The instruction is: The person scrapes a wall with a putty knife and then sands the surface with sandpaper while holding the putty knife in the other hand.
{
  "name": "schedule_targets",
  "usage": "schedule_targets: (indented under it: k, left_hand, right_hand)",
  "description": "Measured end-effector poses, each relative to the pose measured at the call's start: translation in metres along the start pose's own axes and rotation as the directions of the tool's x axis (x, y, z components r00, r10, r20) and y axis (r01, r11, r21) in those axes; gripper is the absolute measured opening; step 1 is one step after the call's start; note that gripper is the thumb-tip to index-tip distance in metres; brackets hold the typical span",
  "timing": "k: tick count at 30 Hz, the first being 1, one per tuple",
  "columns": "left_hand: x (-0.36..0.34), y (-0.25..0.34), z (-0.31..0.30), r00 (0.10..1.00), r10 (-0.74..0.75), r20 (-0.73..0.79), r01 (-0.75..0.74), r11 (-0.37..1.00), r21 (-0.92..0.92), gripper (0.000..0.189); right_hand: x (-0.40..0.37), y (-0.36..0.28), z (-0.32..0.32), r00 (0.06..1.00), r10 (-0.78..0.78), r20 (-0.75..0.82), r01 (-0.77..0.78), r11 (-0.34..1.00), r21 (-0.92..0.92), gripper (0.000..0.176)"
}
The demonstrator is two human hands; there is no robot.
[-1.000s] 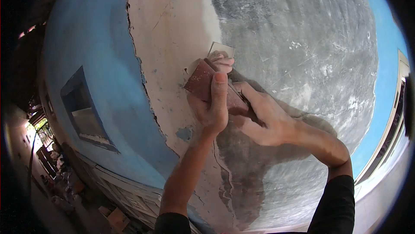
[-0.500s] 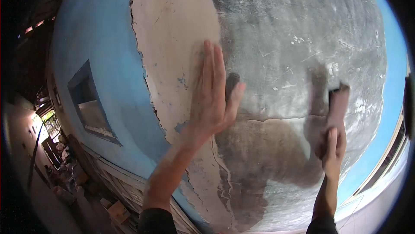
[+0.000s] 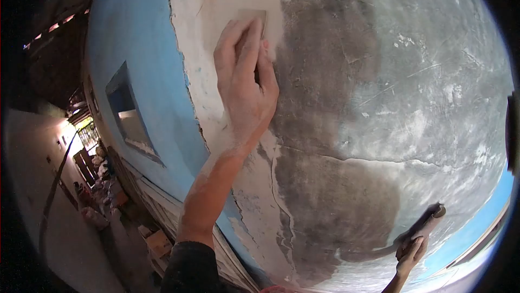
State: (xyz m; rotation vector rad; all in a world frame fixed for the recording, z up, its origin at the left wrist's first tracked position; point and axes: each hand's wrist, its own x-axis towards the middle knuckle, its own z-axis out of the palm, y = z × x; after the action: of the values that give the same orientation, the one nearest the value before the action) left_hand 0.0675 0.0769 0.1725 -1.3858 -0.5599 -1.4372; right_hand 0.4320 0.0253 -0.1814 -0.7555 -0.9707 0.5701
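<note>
So the left arm came up from the bottom of the frame out of a dark sleeve (image 3: 192, 266), and the left hand (image 3: 246, 82) sat upper middle, fingers bent and closed on a thin flat piece (image 3: 254, 14). That piece poked out past the fingertips, up by the pale strip (image 3: 197, 0) of bare wall. Couldn't really tell what it was made of.

Down in the lower right, the right hand (image 3: 411, 252) was wrapped around the lower end of a brown roll (image 3: 430, 221), tilted with its end pointing up and right. Can't say if the roll touched the wall or not.

Behind all that was a grey patch (image 3: 433, 103) filling the right half, with a darker stain (image 3: 352, 201) and a thin crack (image 3: 374, 160) across it. Left of the strip's ragged edge, the wall was blue (image 3: 146, 33), with a recessed opening (image 3: 132, 117). Further back, lower left: a cardboard box (image 3: 158, 243), blurry clutter (image 3: 97, 190), then a bright gate (image 3: 86, 135).
</note>
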Motion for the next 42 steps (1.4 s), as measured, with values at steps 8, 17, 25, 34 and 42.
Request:
schedule_targets:
  k: [8,17,25,34,42]
  left_hand:
    - [0.002,-0.009,-0.005,0.987,0.126,-0.097,-0.121,0.991,0.056,0.029]
    - [0.000,-0.016,-0.006,0.945,0.328,-0.001,-0.328,0.944,-0.044,0.030]
    - [-0.010,0.042,-0.019,0.961,-0.086,0.264,0.053,0.990,0.127,0.059]
    - [-0.003,0.050,0.013,0.968,-0.057,0.246,0.028,0.992,0.122,0.089]
    - [-0.052,0.065,-0.015,0.909,-0.063,0.413,0.034,0.996,0.077,0.087]
  right_hand:
    - [0.010,0.021,-0.011,0.984,-0.164,-0.072,0.150,0.974,-0.169,0.038]
    - [0.005,-0.013,0.010,0.949,-0.296,-0.106,0.241,0.902,-0.358,0.044]
    - [0.001,-0.003,0.010,0.973,-0.232,-0.010,0.224,0.946,-0.233,0.044]
    - [-0.007,0.043,-0.011,0.970,-0.021,-0.242,0.032,0.999,0.041,0.026]
    - [-0.008,0.071,-0.034,0.984,-0.048,-0.173,0.060,0.996,0.069,0.027]
